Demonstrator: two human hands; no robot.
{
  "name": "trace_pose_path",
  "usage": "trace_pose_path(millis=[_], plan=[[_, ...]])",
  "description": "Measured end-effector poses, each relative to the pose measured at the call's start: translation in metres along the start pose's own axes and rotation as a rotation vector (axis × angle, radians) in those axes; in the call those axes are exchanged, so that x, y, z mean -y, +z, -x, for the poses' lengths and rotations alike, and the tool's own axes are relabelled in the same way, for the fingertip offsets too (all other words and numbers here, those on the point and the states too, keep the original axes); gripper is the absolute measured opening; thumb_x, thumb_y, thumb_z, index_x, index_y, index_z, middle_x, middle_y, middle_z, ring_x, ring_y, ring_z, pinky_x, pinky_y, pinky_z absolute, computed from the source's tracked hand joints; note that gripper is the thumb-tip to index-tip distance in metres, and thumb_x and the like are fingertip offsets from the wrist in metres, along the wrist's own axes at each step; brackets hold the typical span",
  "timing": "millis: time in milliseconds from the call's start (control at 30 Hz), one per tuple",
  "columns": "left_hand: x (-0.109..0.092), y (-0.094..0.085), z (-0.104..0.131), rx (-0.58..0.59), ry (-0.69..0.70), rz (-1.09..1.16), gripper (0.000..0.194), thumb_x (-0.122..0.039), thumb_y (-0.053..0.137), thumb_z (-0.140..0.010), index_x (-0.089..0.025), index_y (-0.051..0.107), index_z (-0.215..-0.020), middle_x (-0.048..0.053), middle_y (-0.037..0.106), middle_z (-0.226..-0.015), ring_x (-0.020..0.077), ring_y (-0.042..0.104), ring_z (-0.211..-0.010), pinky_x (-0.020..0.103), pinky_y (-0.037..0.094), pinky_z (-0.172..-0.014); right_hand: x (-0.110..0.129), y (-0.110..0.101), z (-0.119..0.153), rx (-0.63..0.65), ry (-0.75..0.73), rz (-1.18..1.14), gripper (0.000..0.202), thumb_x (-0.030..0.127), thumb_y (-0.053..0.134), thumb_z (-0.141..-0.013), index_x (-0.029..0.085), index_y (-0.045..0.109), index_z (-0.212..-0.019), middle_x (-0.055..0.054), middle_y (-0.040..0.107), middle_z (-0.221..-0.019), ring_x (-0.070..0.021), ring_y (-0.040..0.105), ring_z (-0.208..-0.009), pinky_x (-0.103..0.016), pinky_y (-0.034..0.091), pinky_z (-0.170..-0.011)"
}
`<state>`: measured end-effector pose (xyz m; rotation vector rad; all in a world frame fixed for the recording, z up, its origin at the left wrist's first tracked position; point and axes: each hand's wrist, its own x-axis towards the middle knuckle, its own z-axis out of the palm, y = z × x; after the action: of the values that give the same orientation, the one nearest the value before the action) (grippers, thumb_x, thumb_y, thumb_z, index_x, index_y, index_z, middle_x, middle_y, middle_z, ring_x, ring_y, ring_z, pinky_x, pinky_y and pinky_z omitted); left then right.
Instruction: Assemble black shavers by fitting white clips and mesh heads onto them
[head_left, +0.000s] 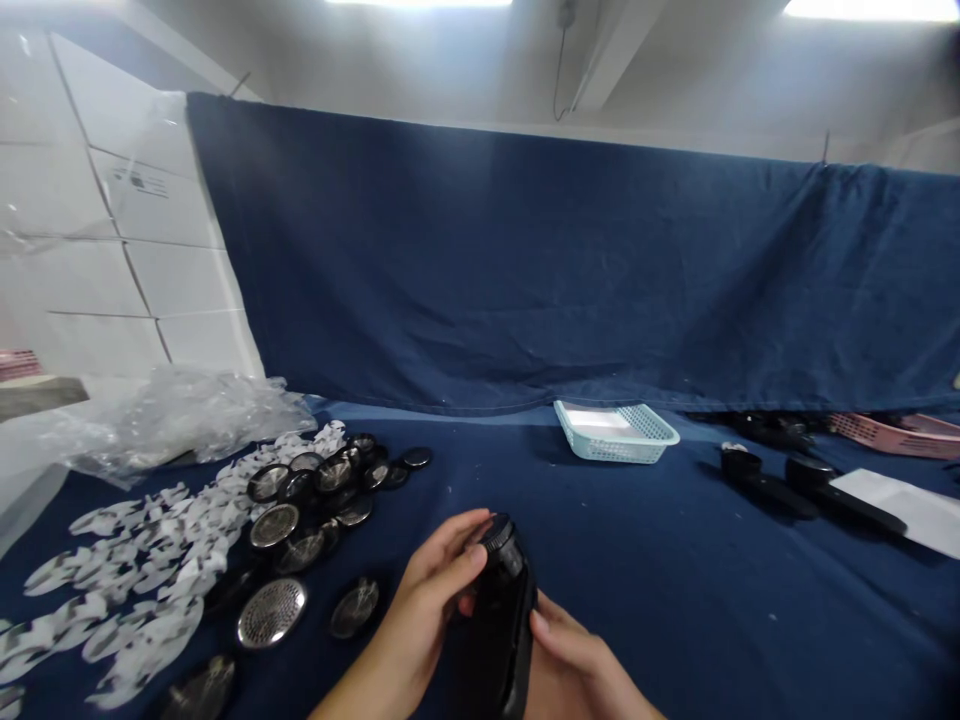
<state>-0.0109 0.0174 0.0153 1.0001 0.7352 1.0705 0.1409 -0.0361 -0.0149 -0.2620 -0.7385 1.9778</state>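
Observation:
A black handheld device with a long body and a round, ridged head is held between both hands near the bottom centre. My left hand closes around the head end, its thumb pressed beside the ridged part. My right hand grips the body from the right, thumb along its edge; the remaining fingers are mostly hidden. Left of my hands lie several round black parts with shiny faces, the closest being a dark disc. Beside it rests a silver perforated disc.
Many white translucent plastic pieces spread at left, below a clear plastic bag. A light blue basket holds white paper. At right are black long-handled devices, a white sheet and a pink basket. A blue curtain hangs behind.

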Motion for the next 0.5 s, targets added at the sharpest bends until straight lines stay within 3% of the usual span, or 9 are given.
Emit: trace_pose_path(millis=[167,300,400,500], plan=[[0.0,0.001,0.002,0.007,-0.013,0.023,0.048,-0.034,0.072,-0.076,-0.024,0.062,-0.122,0.007,0.062,-0.129,0.024,0.063,-0.099,0.026,0.043,-0.065,0.002,0.003,0.001,-0.025,0.029,-0.016,0.046,0.027,0.067,-0.081,0.017,0.055,-0.125,-0.011,0.065,-0.12,-0.0281,0.053,-0.123,-0.047,0.037,-0.101],[-0.002,0.001,0.004,0.021,-0.051,0.128,0.062,-0.033,0.072,-0.078,-0.029,0.048,-0.136,0.007,0.059,-0.134,0.0263,0.062,-0.104,0.03,0.046,-0.075,-0.004,-0.001,-0.002,0.023,-0.005,0.012,0.051,0.029,0.066,-0.082,0.021,0.05,-0.131,-0.01,0.067,-0.118,-0.0272,0.062,-0.109,-0.043,0.047,-0.088],[-0.001,0.001,0.006,0.04,-0.096,0.201,0.064,-0.034,0.067,-0.082,-0.031,0.042,-0.141,0.008,0.067,-0.117,0.0257,0.065,-0.095,0.035,0.046,-0.081,-0.009,-0.008,-0.005,0.039,-0.007,0.023,0.056,0.03,0.068,-0.082,0.025,0.046,-0.134,-0.008,0.068,-0.117,-0.0249,0.068,-0.099,-0.037,0.05,-0.077],[0.002,0.001,0.006,0.048,-0.108,0.226,0.059,-0.034,0.064,-0.083,-0.028,0.045,-0.138,0.008,0.07,-0.109,0.0249,0.066,-0.091,0.035,0.047,-0.081,-0.011,-0.013,-0.007,0.007,-0.008,0.043,0.06,0.032,0.07,-0.081,0.025,0.045,-0.135,-0.007,0.071,-0.11,-0.0234,0.071,-0.09,-0.033,0.05,-0.071]])
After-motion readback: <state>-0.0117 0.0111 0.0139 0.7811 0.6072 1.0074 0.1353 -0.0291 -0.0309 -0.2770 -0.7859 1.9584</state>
